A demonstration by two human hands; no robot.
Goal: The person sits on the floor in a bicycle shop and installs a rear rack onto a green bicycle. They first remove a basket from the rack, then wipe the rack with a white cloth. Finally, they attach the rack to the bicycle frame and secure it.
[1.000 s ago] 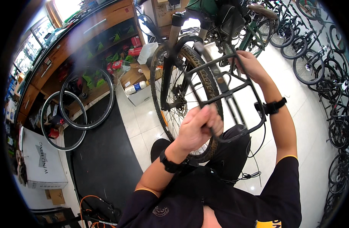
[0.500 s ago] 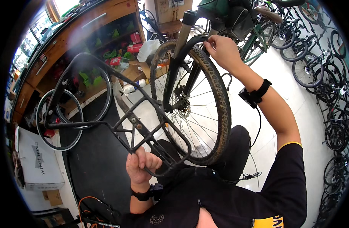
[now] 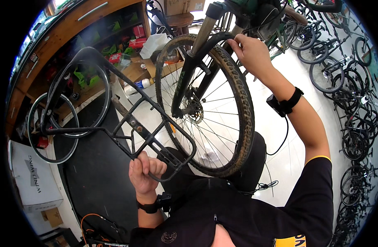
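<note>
A black tubular bicycle luggage rack [image 3: 126,123] is held tilted in front of me; my left hand [image 3: 147,172] is closed around its near end. Its looped far end points up and left. Just right of the rack stands a bicycle front wheel [image 3: 241,119] with a worn, dirt-brown knobby tire, between my knees. The wheel sits in a black suspension fork [image 3: 188,76] with a disc brake rotor at the hub. My right hand [image 3: 255,57] is closed at the right end of the fork's arch above the tire; its fingertips are partly hidden.
Two bare wheel rims [image 3: 75,142] lean at the left by a wooden workbench [image 3: 100,18] with cluttered shelves. A white carton [image 3: 34,175] stands on the floor beside a black mat [image 3: 90,185]. Many parked bicycles [image 3: 327,74] line the right side. A blue-and-white bottle [image 3: 139,85] lies near the shelves.
The rack and my left hand have shifted slightly left and down in the picture. My right hand has moved a little right along the fork arch. The whole view has shifted somewhat.
</note>
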